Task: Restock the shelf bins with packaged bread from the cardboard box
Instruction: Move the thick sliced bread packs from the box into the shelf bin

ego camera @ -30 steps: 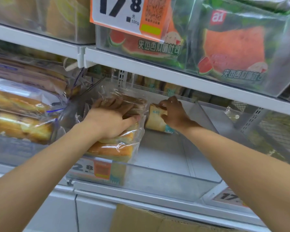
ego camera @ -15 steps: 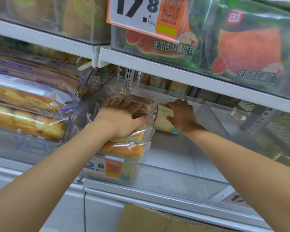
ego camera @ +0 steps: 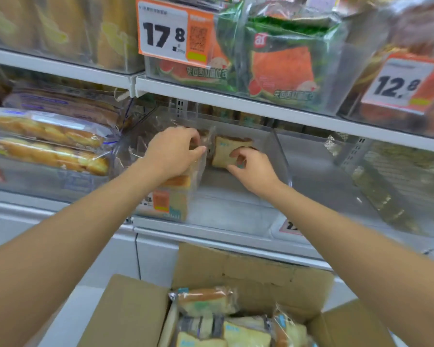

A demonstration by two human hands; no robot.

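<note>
Cardboard box [ego camera: 248, 271] nearest, bread packs [ego camera: 206, 300] inside. Beyond, in the clear shelf bin [ego camera: 281, 156]: left hand [ego camera: 172, 152] clutches the wrapper of the stacked loaves [ego camera: 178, 182]; right hand [ego camera: 251, 169] pinches the small bread pack [ego camera: 226, 151] at its near edge. Judged light, soft, crushable, film slippery; hold by the ends, gently.

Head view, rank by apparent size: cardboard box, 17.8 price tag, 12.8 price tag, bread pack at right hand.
1. cardboard box, also nearest.
2. 17.8 price tag and 12.8 price tag: alike, not ranked.
3. bread pack, partly behind the right hand.
</note>
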